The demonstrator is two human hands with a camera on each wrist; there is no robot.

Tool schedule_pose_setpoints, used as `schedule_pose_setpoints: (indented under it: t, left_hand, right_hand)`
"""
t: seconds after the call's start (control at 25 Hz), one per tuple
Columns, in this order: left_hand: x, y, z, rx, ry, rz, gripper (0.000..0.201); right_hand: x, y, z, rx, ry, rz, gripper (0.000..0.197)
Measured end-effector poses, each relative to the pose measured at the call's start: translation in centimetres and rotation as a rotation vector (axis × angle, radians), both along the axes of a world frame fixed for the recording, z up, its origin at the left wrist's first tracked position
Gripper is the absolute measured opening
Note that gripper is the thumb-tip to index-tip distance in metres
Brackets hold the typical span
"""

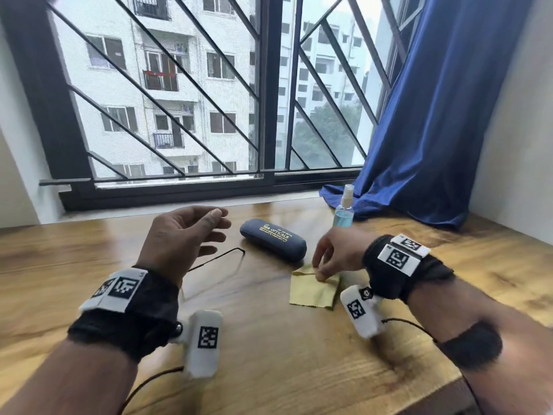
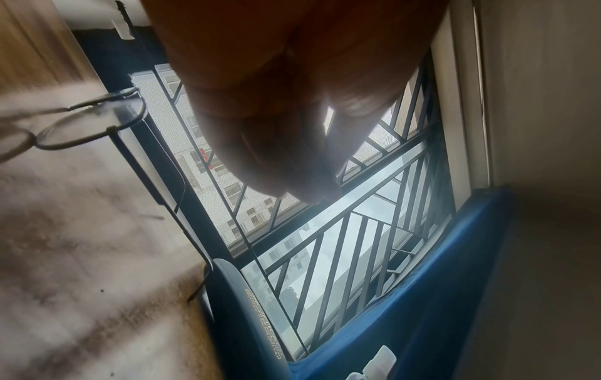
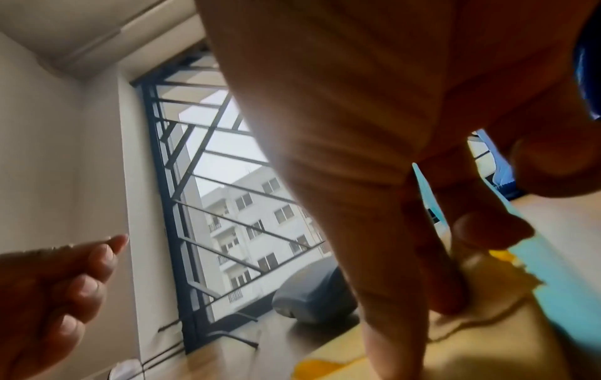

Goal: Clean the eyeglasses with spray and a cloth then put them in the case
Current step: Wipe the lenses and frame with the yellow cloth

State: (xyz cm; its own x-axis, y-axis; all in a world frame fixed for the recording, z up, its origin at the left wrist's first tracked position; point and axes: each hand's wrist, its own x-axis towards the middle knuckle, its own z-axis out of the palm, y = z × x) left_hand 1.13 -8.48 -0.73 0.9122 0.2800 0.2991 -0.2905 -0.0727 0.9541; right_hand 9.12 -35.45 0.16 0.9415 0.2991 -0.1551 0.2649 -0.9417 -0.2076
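Note:
Thin wire-framed eyeglasses (image 1: pixel 221 256) lie on the wooden table (image 1: pixel 269 348), partly hidden under my left hand (image 1: pixel 220 227). That hand hovers above them with relaxed, spread fingers and holds nothing. The left wrist view shows the round lenses (image 2: pixel 91 126) lying flat. A closed dark blue case (image 1: pixel 273 239) with gold lettering sits just beyond them. My right hand (image 1: pixel 320 271) pinches the far edge of a yellow cloth (image 1: pixel 314 292) lying on the table to the right of the case. In the right wrist view its fingertips (image 3: pixel 455 295) press into the cloth (image 3: pixel 488 347). A clear spray bottle (image 1: pixel 344 206) of blue liquid stands behind.
A barred window runs along the back of the table. A blue curtain (image 1: pixel 434 130) hangs at the back right, its hem pooling beside the spray bottle. A white wall closes the right side. The table's front right corner (image 1: pixel 449 381) is near my right forearm.

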Motion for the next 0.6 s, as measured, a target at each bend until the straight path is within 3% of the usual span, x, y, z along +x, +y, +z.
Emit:
schedule_pose_setpoints:
  t: [0.16,0.32,0.4,0.52,0.6]
  left_hand:
    - [0.1,0.3,0.2,-0.013,-0.011,0.011,0.014]
    - [-0.1,0.4,0.3,-0.027,-0.001,-0.011,0.013]
    - [-0.3,0.0,0.5,0.028,0.049,-0.096,0.018]
    - [-0.6,-0.6,0.5,0.14,0.07,-0.294,0.044]
    - [-0.5,-0.4,0.2,0.182,0.028,-0.305,0.048]
  right_hand:
    - [-0.1,0.7,0.1,-0.048,-0.067,-0.012,0.012]
    - [-0.9,1.7,2.1,0.002,-0.194,0.12,0.013]
    - [-1.3,3.1,3.6,0.232,-0.21,0.184,0.013]
    - [-1.3,6.6,5.1,0.732,-0.096,0.267,0.004]
    - [-0.8,8.7,5.0,0.938,-0.055,0.294,0.007]
